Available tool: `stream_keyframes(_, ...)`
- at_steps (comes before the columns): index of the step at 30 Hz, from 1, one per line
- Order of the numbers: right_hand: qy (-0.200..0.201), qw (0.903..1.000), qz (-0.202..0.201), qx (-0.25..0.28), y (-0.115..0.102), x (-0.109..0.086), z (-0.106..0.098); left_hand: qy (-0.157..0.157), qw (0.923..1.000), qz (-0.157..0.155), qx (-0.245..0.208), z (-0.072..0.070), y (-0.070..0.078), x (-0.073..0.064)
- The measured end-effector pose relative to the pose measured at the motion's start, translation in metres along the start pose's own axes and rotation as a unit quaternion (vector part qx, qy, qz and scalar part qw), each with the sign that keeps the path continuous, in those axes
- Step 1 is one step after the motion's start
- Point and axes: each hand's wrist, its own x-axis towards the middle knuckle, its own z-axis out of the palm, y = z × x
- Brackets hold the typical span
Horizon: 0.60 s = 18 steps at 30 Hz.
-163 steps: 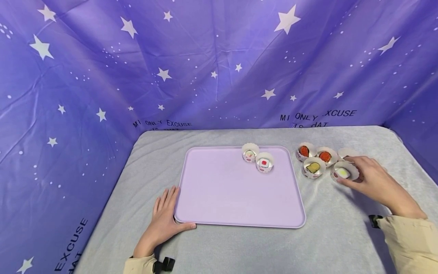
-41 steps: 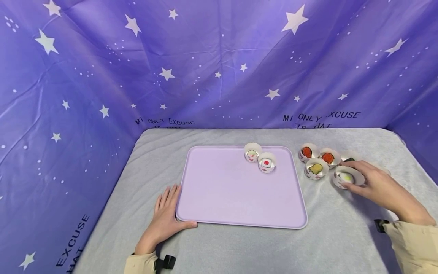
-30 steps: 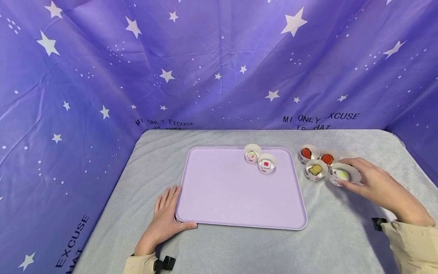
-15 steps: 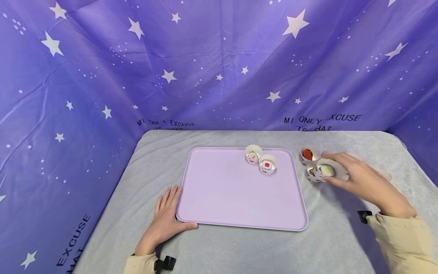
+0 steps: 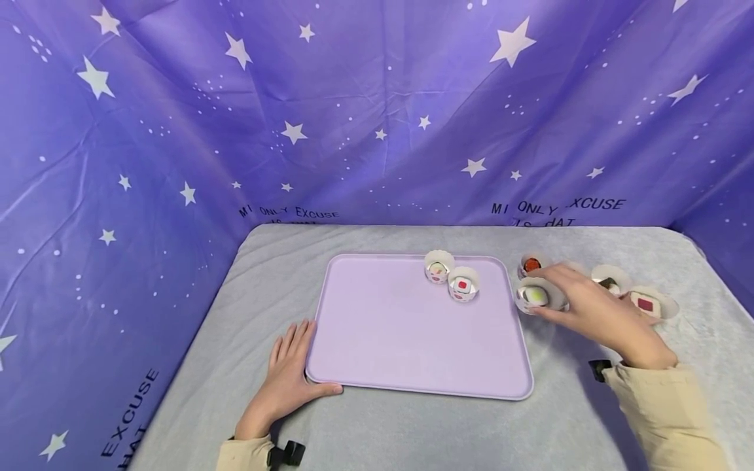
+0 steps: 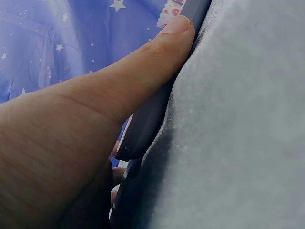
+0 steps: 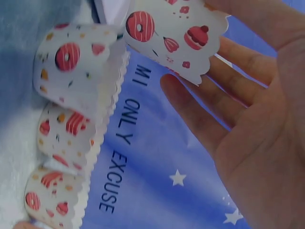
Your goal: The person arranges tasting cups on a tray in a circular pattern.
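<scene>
My right hand [image 5: 597,317] grips a paper baking cup [image 5: 523,305] between thumb and fingers, just off the tray's right edge. Inside that cup lies a white sushi-like piece [image 5: 535,296] with a green-yellow centre. The right wrist view shows the cup's printed wall [image 7: 169,36] raised above the neighbouring cups. My left hand [image 5: 288,373] lies at the near left corner of the lilac tray [image 5: 406,340], fingers straight along the side and thumb along the front edge. Two more filled paper cups, the far one [image 5: 439,256] and the near one [image 5: 466,273], stand at the tray's far right.
Right of the tray stand a cup with a red-topped piece [image 5: 532,264], one with a dark-wrapped piece [image 5: 609,285] and one with a red-centred square [image 5: 645,305]. My right hand hides others there. Grey cloth [image 5: 412,432] covers the table; a purple star curtain [image 5: 365,98] hangs behind.
My right hand has lifted the cup with the green-yellow-centred piece and carried it left toward the tray, uncovering cups on the right. My left hand has stayed at the tray corner.
</scene>
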Motion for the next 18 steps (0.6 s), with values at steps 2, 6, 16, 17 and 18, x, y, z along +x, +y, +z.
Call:
stream_keyframes(2,-0.002,1.0000,-0.007,-0.006,-0.002,0.002,0.002,0.000,1.0000,0.000,0.001,0.001,0.000,0.000)
stream_keyframes(6,-0.013,0.9999,-0.006,0.001,-0.008,0.008,0.007,0.003,1.0000,0.001,0.002,0.001,-0.001,0.000)
stream_keyframes(16,-0.041,0.9989,-0.009,0.020,-0.024,0.021,0.018,0.000,1.0000,-0.001,0.003,0.001,-0.001,0.001)
stream_keyframes(17,-0.040,0.9990,-0.010,0.019,-0.026,0.022,0.019,0.000,1.0000,-0.001,0.003,0.001,-0.001,0.001)
stream_keyframes(18,-0.039,0.9990,-0.012,0.018,-0.027,0.022,0.020,0.000,1.0000,-0.001,0.002,0.001,-0.001,0.001)
